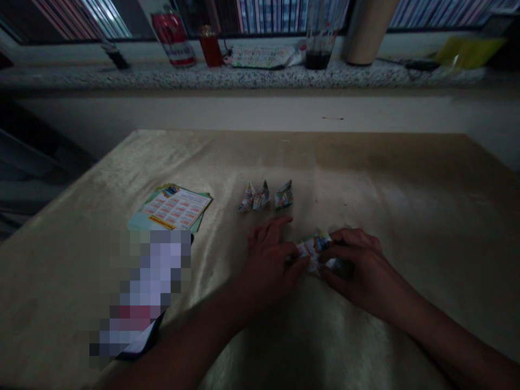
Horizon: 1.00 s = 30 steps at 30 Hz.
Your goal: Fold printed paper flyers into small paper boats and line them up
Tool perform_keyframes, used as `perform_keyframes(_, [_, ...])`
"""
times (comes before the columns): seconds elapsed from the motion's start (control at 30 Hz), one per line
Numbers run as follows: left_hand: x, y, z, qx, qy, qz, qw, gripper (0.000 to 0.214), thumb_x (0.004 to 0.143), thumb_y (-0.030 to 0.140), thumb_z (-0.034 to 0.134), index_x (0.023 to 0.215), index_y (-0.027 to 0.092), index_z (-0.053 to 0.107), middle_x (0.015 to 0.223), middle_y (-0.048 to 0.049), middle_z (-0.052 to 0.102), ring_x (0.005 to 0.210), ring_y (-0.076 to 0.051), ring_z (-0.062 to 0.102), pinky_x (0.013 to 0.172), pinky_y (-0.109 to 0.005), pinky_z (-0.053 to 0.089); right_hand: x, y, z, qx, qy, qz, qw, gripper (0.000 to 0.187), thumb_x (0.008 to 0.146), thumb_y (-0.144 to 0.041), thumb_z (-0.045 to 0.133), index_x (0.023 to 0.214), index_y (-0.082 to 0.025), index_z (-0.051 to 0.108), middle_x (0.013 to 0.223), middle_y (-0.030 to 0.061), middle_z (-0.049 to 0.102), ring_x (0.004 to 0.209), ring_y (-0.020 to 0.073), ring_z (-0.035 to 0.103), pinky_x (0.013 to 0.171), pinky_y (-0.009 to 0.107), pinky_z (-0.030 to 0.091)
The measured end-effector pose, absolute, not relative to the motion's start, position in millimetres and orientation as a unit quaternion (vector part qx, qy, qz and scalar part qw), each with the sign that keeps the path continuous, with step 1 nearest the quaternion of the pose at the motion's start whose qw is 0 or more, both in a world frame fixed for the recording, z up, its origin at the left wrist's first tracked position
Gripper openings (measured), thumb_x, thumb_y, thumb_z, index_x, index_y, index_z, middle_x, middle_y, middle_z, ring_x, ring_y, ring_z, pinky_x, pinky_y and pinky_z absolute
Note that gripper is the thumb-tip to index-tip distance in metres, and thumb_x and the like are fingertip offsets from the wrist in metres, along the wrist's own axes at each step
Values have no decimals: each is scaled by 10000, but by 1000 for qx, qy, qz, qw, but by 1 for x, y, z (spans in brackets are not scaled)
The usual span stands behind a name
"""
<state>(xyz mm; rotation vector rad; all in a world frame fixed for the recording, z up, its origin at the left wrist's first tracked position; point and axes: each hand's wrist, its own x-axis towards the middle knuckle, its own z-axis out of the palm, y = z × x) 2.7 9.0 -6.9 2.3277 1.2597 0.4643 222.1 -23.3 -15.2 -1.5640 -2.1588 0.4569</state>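
The left hand (270, 254) and right hand (359, 262) hid parts of the folded paper (313, 249); pixelation masked the phone screen (148, 292); the calendar card's (177, 208) print was illegibly small.

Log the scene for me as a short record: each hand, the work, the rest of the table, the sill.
Left hand: thumb and index finger on the left end of the paper piece
Right hand: holding its right end
Finished-looking folds: three pointed paper shapes beyond the hands, two close together, one apart at right
Table left: stacked printed sheets; nearer, a phone-like device, face pixelated
Sill: red can, cup with dark liquid, among others
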Motion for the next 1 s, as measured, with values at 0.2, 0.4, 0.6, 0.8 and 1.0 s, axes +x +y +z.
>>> perform_keyframes(0.2, [9,11,-10,836,481,164,209,164,896,340,689,840,201,753,1508,-122,467,1392,-359,401,1114,-614,285,221,-21,-12,-556,-784,180,208,102,819,-220,719,852,-292,783,1037,61,687,1012,287,594,884,494,431])
perform_keyframes(0.4, [10,13,-12,836,484,162,202,198,897,387,696,839,213,769,1456,-122,524,1349,-356,443,1086,-626,310,220,-22,-16,-559,-785,175,201,107,812,-243,774,883,-320,796,1029,55,686,1014,293,598,907,522,416])
perform_keyframes(0.6, [12,14,-10,829,493,157,215,236,878,392,715,759,192,758,1450,-119,533,1346,-362,446,1091,-627,324,219,-21,-18,-566,-781,169,203,143,761,-200,824,836,-319,798,987,45,696,982,285,608,863,479,441])
perform_keyframes(0.8, [16,12,-8,818,506,156,227,185,879,323,699,769,182,749,1474,-144,507,1351,-400,443,1097,-660,313,219,-21,-18,-572,-776,163,210,156,732,-204,846,825,-316,788,998,33,699,991,288,617,872,485,437])
perform_keyframes(1.0, [17,10,-7,811,517,156,224,147,864,297,712,778,184,749,1462,-141,520,1349,-378,454,1100,-651,309,219,-22,-19,-570,-776,164,215,131,744,-198,830,814,-296,780,984,41,694,977,285,616,865,480,436])
